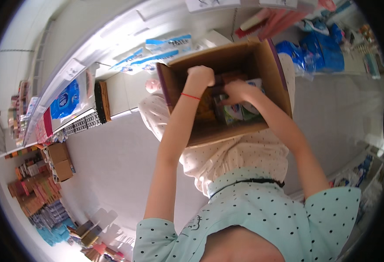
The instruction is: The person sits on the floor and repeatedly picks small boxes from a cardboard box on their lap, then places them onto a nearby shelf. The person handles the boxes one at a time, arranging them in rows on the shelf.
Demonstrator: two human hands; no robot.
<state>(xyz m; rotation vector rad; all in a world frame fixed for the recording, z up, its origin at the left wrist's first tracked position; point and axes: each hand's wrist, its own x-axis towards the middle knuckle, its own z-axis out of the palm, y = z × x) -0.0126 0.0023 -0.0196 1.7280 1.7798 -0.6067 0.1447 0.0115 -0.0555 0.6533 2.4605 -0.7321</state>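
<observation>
An open cardboard box [270, 73] stands before me at my lap, with both hands reaching inside it. My left hand [202, 76], a thin red cord at its wrist, is bent down near the box's left part; its fingertips are hidden. To its right, my right hand [239, 92] has its fingers curled over the box's contents, by a dark item whose kind I cannot tell. Beneath the right hand lie green and white packages [237, 114]. Yellowish items [205, 105] rest in shadow beside my left forearm.
Blue and white plastic packets [169, 46] lie on the shelf beyond the box. Blue packages [323, 50] occupy the right-hand shelf. On the left, a shelf holds a blue packet [66, 100]; farther down are cardboard boxes [60, 160] and stacked goods. Pale floor [119, 157] shows between.
</observation>
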